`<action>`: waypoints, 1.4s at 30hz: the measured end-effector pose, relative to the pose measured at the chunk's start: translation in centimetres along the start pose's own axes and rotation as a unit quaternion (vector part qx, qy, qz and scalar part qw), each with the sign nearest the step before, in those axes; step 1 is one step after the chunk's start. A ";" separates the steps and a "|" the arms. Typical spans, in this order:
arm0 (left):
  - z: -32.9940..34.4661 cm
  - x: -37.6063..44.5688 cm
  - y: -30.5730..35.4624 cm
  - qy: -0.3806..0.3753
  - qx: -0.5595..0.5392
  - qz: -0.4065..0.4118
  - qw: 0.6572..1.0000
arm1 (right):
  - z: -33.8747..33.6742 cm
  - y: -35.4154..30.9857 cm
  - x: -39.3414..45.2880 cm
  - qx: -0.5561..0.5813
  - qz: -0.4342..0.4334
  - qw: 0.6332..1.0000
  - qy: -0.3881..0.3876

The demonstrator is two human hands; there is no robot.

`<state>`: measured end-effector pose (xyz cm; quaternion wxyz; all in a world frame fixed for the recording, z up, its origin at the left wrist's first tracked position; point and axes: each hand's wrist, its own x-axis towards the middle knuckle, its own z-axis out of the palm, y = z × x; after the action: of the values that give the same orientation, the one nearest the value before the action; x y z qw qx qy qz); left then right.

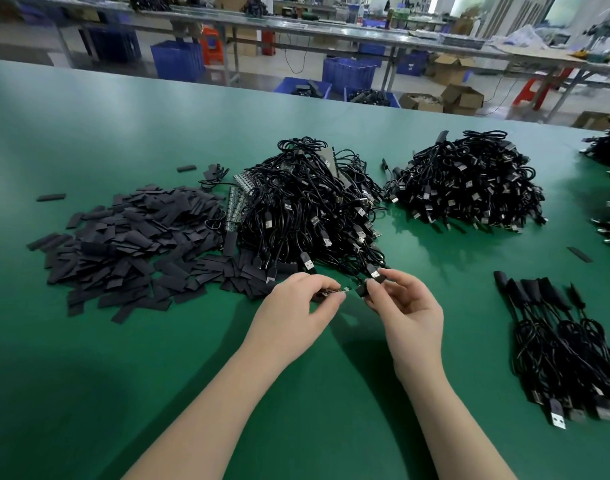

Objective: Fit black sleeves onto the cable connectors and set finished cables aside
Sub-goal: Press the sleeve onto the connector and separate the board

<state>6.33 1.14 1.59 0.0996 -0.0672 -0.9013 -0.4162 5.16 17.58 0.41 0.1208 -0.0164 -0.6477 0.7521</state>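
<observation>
I am pinching the bare connector (334,292) in my left hand (296,308), thumb and forefinger curled round it, its tip pointing right toward the sleeve. My right hand (409,308) is gripping the black sleeve (363,291) between thumb and fingertips, just right of the connector tip, with a small gap between the two. The connector's long axis is running roughly left to right, level with the sleeve. Judgement: the sleeve mouth seems to be facing the tip, so the fit calls for closing that gap along this line. The cable pile (307,209) is lying just beyond the sleeve, the loose sleeves (130,244) to its left, and the finished cables (556,334) well to its right.
</observation>
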 end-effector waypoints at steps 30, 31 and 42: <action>0.0 0.0 -0.1 0.008 -0.041 0.001 0.999 | 0.8 -0.9 -1.0 -0.012 0.025 0.995 -0.101; 0.0 0.0 -0.1 0.010 -0.045 -0.002 0.999 | 0.8 -0.9 -1.0 -0.022 0.027 0.994 -0.106; 0.2 -0.1 0.0 -0.001 -0.066 -0.009 0.998 | 0.5 -0.3 -0.7 -0.067 -0.001 0.997 -0.035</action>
<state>6.39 1.30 1.48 0.0902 -0.0655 -0.8726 -0.4756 5.82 16.98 0.72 0.0976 0.0020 -0.7006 0.7069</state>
